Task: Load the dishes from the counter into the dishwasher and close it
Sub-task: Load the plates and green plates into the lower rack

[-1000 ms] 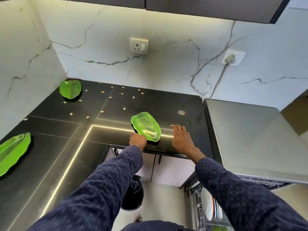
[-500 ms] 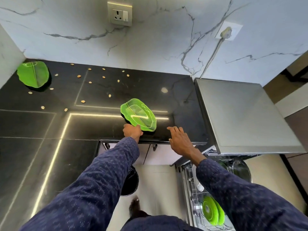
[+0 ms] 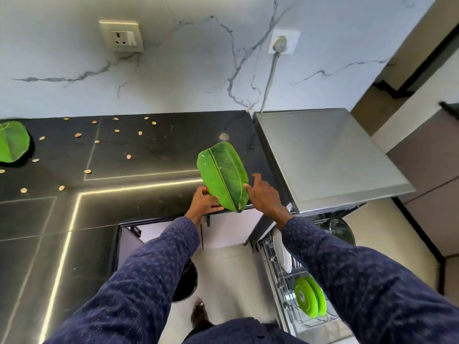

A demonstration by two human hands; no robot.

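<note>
While tilted up over the black counter's (image 3: 124,212) front edge, the leaf-shaped green plate (image 3: 223,176) sits in my left hand (image 3: 205,203), gripped at its lower rim; right hand (image 3: 264,196) touches the right rim, fingers loose. Dishwasher (image 3: 330,157) just right; its open rack (image 3: 280,274) below holds green plates (image 3: 310,296).

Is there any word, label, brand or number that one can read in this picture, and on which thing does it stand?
None can be read.
Wall socket: no marking shows.
Leaf-shaped green plate: only leaf veins, no text.
Dishwasher: plain grey top, no brand visible.
</note>
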